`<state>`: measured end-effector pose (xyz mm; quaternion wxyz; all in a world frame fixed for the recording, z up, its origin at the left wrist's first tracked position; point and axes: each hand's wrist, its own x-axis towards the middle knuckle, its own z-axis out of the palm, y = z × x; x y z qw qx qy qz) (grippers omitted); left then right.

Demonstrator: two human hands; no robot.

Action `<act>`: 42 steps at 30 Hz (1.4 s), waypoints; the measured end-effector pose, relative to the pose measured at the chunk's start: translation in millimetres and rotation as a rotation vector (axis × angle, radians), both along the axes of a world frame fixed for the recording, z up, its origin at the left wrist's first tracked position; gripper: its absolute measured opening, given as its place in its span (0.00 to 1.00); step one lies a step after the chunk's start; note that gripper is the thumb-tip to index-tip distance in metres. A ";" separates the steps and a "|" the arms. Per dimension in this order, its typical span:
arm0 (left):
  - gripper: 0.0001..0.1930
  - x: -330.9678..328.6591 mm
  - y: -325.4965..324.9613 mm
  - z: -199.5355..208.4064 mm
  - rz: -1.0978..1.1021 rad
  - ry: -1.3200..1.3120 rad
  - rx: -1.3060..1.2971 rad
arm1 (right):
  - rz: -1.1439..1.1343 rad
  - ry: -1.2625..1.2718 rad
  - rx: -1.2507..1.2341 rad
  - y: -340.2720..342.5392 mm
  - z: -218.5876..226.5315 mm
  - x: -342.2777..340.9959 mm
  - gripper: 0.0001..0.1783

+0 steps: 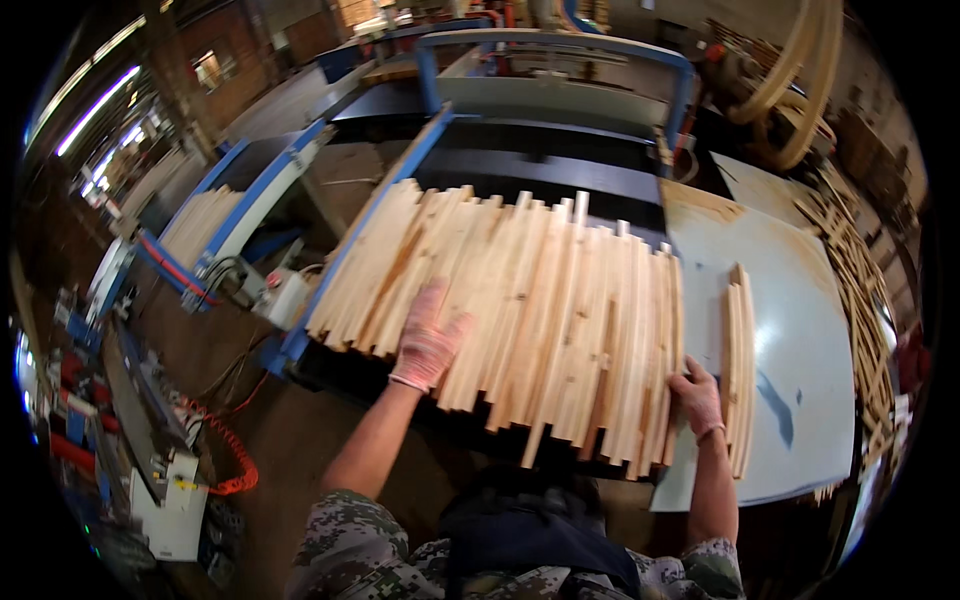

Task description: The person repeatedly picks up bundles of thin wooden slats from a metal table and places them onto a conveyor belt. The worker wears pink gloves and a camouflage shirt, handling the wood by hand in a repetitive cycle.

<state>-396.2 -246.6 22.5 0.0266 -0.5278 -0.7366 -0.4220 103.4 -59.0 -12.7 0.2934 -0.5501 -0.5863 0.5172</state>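
A wide row of pale wooden strips (520, 300) lies side by side on a black machine bed (560, 170). My left hand (428, 340), in a pinkish work glove, rests flat with fingers spread on the strips left of the middle. My right hand (697, 398), also gloved, presses against the right edge of the row near its front end. Just right of that hand, a few separate strips (740, 350) lie on a light grey sheet (800, 330).
A blue metal frame (560, 45) spans the machine behind the strips. Another stack of strips (200, 225) sits on a blue-railed table at left. Thin wooden slats (860, 300) pile along the right edge. A red coiled hose (235, 455) and machinery stand at lower left.
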 end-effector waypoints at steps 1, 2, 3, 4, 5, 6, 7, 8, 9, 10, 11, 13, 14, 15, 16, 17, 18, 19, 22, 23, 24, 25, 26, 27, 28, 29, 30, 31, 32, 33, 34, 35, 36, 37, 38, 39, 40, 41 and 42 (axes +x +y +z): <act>0.43 -43.3 -25.2 6.7 0.140 0.061 -0.008 | 0.013 0.045 -0.073 -0.6 4.4 0.9 0.42; 0.44 -87.7 -51.6 8.0 0.286 0.092 -0.051 | -0.018 0.089 -0.095 1.1 -5.5 5.7 0.41; 0.45 -128.0 -76.9 11.0 0.426 0.120 -0.098 | -0.101 -0.031 -0.059 -4.8 0.2 0.8 0.42; 0.46 -162.1 -100.5 19.4 0.558 0.189 -0.213 | -0.102 -0.047 -0.057 -9.1 8.9 -3.4 0.41; 0.48 -190.7 -123.8 30.2 0.690 0.259 -0.331 | -0.103 -0.060 -0.055 -10.6 11.1 -6.9 0.41; 0.49 -216.2 -137.3 35.9 0.765 0.284 -0.379 | -0.108 -0.077 0.044 -3.2 -9.2 1.2 0.40; 0.50 -233.8 -144.1 43.7 0.836 0.316 -0.425 | -0.119 -0.088 0.144 15.8 -48.8 26.5 0.39; 0.51 -251.1 -151.8 46.8 0.881 0.297 -0.491 | -0.123 -0.099 0.238 23.6 -71.9 34.7 0.38; 0.50 -265.1 -162.2 44.3 0.888 0.310 -0.533 | -0.092 -0.279 0.261 14.5 -57.1 15.9 0.38; 0.49 -276.9 -175.0 45.3 0.897 0.328 -0.574 | -0.058 -0.453 0.282 -7.5 -5.7 -24.8 0.38; 0.48 -288.4 -187.2 47.2 0.899 0.349 -0.616 | -0.028 -0.627 0.300 -22.4 20.8 -46.8 0.37; 0.41 -279.5 -153.0 68.5 0.698 0.344 -0.690 | -0.100 -0.890 0.467 -28.5 2.2 -20.1 0.36; 0.39 -297.7 -164.0 43.1 0.649 0.533 -0.521 | 0.146 -1.153 0.737 -12.1 -38.2 31.8 0.32; 0.36 -339.0 -195.5 -3.0 0.684 0.839 -0.305 | 0.358 -1.385 1.111 18.7 -80.8 69.0 0.28; 0.35 -334.0 -198.8 4.3 0.686 0.681 -0.439 | 0.171 -1.202 0.681 -10.5 -28.1 14.5 0.28; 0.35 -276.5 -184.0 56.7 0.488 0.499 -0.379 | -0.096 -1.053 0.333 -47.2 53.9 -48.3 0.27; 0.36 -299.3 -191.9 40.6 0.528 0.510 -0.405 | -0.110 -1.020 0.527 -41.0 42.2 -22.3 0.35; 0.39 -332.7 -214.3 18.1 0.647 0.545 -0.509 | -0.091 -0.977 0.467 -40.5 57.9 -27.4 0.38; 0.40 -326.8 -197.6 11.5 0.664 0.457 -0.514 | -0.154 -1.099 0.423 -59.4 55.8 2.5 0.38; 0.40 -296.1 -201.4 15.9 0.618 0.451 -0.426 | -0.172 -1.184 0.414 -71.3 46.3 18.3 0.37; 0.39 -280.9 -211.9 20.5 0.591 0.448 -0.342 | -0.171 -1.184 0.402 -74.6 43.9 25.0 0.36; 0.35 -280.2 -236.1 3.2 0.357 0.283 -0.052 | -0.141 -1.175 0.388 -78.2 36.2 25.7 0.35; 0.29 -234.9 -206.9 15.9 0.169 -0.007 -0.001 | -0.157 -1.204 0.358 -73.9 44.6 35.9 0.34; 0.24 -189.5 -186.8 33.9 0.033 -0.298 0.036 | -0.180 -1.210 0.402 -77.3 41.5 44.3 0.33; 0.22 -134.9 -176.0 50.3 -0.115 -0.538 0.038 | -0.200 -1.216 0.452 -75.0 40.4 51.5 0.32; 0.23 -80.3 -166.1 73.8 -0.304 -0.591 -0.039 | -0.213 -1.222 0.503 -70.1 36.2 55.5 0.31; 0.24 -38.3 -161.9 82.3 -0.464 -0.816 -0.124 | -0.270 -1.210 0.617 -66.4 23.7 55.8 0.30; 0.24 -7.5 -159.4 78.8 -0.595 -0.858 -0.215 | -0.287 -1.203 0.659 -67.5 18.8 51.6 0.30; 0.24 21.3 -157.8 78.7 -0.600 -0.984 -0.405 | -0.304 -1.203 0.701 -70.0 17.5 47.6 0.31; 0.26 45.8 -153.2 72.5 -0.733 -0.889 -0.528 | -0.320 -1.199 0.744 -75.1 18.1 41.6 0.31; 0.26 66.6 -152.4 68.6 -0.764 -0.968 -0.703 | -0.307 -1.112 0.830 -88.3 25.2 30.2 0.34; 0.25 89.8 -147.1 58.1 -0.830 -0.962 -0.784 | -0.328 -1.001 0.907 -106.6 29.4 28.1 0.34; 0.23 108.9 -144.5 45.0 -0.895 -0.941 -0.804 | -0.345 -0.880 0.978 -126.0 30.2 22.6 0.35; 0.23 123.6 -141.1 32.9 -0.957 -0.900 -0.871 | -0.333 -0.771 0.942 -153.6 32.9 14.1 0.35; 0.25 136.7 -137.9 22.3 -1.027 -0.912 -0.937 | -0.321 -0.668 0.908 -185.1 35.7 5.2 0.34; 0.27 145.3 -138.0 2.9 -1.084 -0.920 -0.973 | -0.316 -0.567 0.955 -214.8 33.4 -6.1 0.31; 0.27 155.9 -136.5 -7.9 -1.081 -1.003 -1.041 | -0.275 -0.594 0.773 -248.9 27.8 -13.8 0.27; 0.27 163.8 -136.0 -15.5 -1.060 -1.085 -1.110 | -0.230 -0.448 0.731 -280.6 30.0 -24.2 0.23; 0.27 170.4 -132.0 -24.9 -1.094 -1.029 -1.167 | -0.152 -0.443 0.535 -312.0 29.1 -26.1 0.22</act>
